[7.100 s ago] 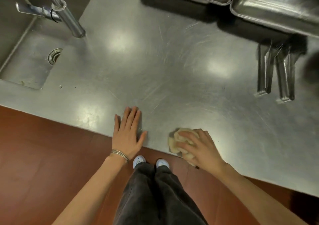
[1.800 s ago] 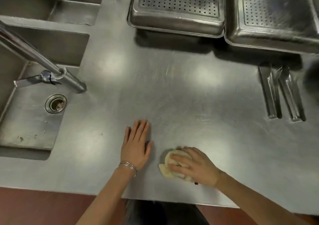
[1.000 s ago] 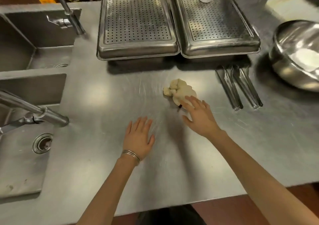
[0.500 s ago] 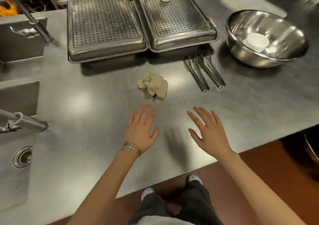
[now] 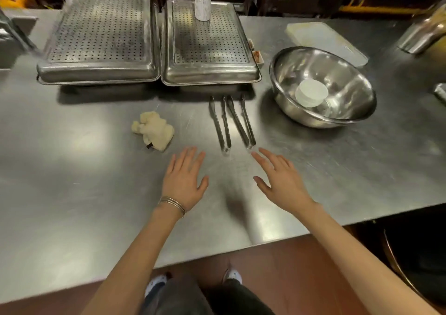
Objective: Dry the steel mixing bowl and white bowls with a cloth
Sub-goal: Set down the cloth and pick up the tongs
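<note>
Spreading straight over the tabletop, the fingers of my left hand are released and hold nothing; I cannot tell whether the palm touches the steel. Thin bangles ring that wrist. My right hand hangs just beside it on the right, its fingers loose and parted, also free, with a soft shadow under it on the steel between the two hands.

Just beyond my right fingertips lie the near ends of two pairs of tongs, side by side, running away from me. The cloth sits crumpled to the far left of my left hand, near but apart from it. A broad stretch of bare steel reaches from the cloth leftward and back to the near edge of the tabletop, which cuts slantwise under my forearms; below it shows the reddish floor.

The steel mixing bowl stands upright to the far right, well apart from my right hand, with the white bowls stacked inside it. A bare strip of steel lies between the tongs and the bowl. Two perforated trays sit edge to edge along the far side, a white roll upright on the right one. A pale board lies behind the bowl.
</note>
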A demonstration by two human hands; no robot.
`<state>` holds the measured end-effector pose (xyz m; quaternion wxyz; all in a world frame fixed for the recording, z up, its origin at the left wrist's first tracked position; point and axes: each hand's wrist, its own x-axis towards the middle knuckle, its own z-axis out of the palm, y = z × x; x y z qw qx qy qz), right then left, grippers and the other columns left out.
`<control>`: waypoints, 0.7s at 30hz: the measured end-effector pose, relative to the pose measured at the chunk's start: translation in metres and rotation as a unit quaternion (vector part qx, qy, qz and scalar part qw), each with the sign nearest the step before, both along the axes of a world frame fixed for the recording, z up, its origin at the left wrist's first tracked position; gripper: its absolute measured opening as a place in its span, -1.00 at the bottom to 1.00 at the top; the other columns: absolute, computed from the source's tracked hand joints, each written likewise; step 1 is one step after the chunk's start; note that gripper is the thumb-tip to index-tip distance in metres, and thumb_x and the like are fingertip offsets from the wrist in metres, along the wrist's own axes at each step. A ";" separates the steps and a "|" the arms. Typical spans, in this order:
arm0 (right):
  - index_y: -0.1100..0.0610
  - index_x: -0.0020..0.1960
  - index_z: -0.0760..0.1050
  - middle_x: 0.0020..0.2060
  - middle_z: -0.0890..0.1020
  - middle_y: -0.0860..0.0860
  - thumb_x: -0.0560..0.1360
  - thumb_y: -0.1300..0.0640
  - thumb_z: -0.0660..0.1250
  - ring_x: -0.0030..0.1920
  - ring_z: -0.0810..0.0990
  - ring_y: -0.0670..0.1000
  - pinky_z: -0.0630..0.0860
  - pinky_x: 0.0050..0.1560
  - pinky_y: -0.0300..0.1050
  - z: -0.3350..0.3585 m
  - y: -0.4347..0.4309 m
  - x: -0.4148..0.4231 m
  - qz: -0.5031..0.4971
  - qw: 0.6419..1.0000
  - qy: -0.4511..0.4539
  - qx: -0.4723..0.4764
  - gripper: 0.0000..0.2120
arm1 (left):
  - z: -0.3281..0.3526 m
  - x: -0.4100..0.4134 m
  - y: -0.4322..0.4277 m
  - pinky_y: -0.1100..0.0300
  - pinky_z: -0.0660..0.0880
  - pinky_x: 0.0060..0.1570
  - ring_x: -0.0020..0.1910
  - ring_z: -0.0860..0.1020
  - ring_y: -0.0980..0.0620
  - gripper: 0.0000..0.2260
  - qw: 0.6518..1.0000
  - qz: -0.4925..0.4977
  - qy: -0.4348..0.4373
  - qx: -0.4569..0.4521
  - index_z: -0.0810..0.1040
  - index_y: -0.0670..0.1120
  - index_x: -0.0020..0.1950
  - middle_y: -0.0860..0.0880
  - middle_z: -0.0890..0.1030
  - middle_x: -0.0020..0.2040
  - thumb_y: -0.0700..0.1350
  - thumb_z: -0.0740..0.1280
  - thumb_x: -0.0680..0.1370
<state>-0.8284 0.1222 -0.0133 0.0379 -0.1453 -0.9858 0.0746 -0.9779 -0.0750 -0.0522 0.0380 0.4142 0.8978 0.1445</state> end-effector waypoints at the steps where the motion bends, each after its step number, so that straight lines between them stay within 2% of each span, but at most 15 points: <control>1: 0.03 0.40 0.22 0.33 0.43 0.10 0.49 -0.09 0.07 0.24 0.45 0.14 0.35 0.27 0.12 0.002 0.011 -0.001 0.004 1.000 0.001 -0.003 -0.50 | 0.002 0.001 0.008 -0.16 0.19 0.35 0.38 0.32 -0.21 -0.43 1.000 0.008 0.000 0.001 0.36 -0.15 0.38 -0.21 0.39 0.37 0.10 0.04 0.46; 6: 0.07 0.39 0.27 0.29 0.47 0.13 0.48 -0.09 0.06 0.19 0.49 0.18 0.39 0.22 0.08 0.006 0.049 -0.021 0.009 1.000 0.004 -0.004 -0.48 | 0.008 -0.011 0.039 -0.11 0.14 0.40 0.43 0.25 -0.18 -0.39 1.000 0.029 0.008 0.000 0.30 -0.15 0.42 -0.20 0.32 0.42 0.13 -0.01 0.46; 10: 0.13 0.40 0.29 0.30 0.44 0.14 0.50 -0.06 0.10 0.22 0.48 0.19 0.32 0.28 0.08 0.005 0.068 -0.051 -0.002 1.000 0.022 -0.008 -0.48 | 0.010 -0.033 0.062 0.00 0.00 0.43 0.47 0.15 -0.14 -0.35 0.999 0.032 0.013 0.001 0.21 -0.13 0.46 -0.18 0.23 0.47 0.17 -0.07 0.45; 14: 0.18 0.41 0.26 0.35 0.39 0.15 0.51 0.07 0.28 0.32 0.38 0.16 0.27 0.31 0.07 -0.002 0.090 -0.082 -0.027 0.999 0.040 -0.018 -0.48 | 0.000 -0.056 0.093 0.07 -0.06 0.45 0.49 0.05 -0.08 -0.39 0.999 0.039 -0.006 0.001 0.09 -0.11 0.50 -0.15 0.12 0.51 0.15 -0.01 0.50; 18: 0.15 0.44 0.20 0.39 0.33 0.12 0.53 0.05 0.24 0.35 0.33 0.15 0.24 0.33 0.04 -0.017 0.112 -0.112 -0.057 0.997 0.015 -0.042 -0.46 | -0.017 -0.077 0.125 0.09 -0.09 0.45 0.50 -0.02 -0.05 -0.40 0.998 0.056 -0.038 -0.016 -0.02 -0.10 0.51 -0.11 0.02 0.53 0.12 0.10 0.57; 21: 0.14 0.48 0.11 0.43 0.26 0.10 0.54 -0.01 0.22 0.39 0.26 0.13 0.19 0.35 0.02 -0.038 0.127 -0.133 -0.086 0.994 -0.014 -0.067 -0.41 | -0.034 -0.087 0.146 0.08 -0.07 0.46 0.50 -0.05 -0.06 -0.36 0.993 0.091 -0.071 -0.031 -0.05 -0.11 0.52 -0.11 -0.02 0.53 0.17 0.09 0.56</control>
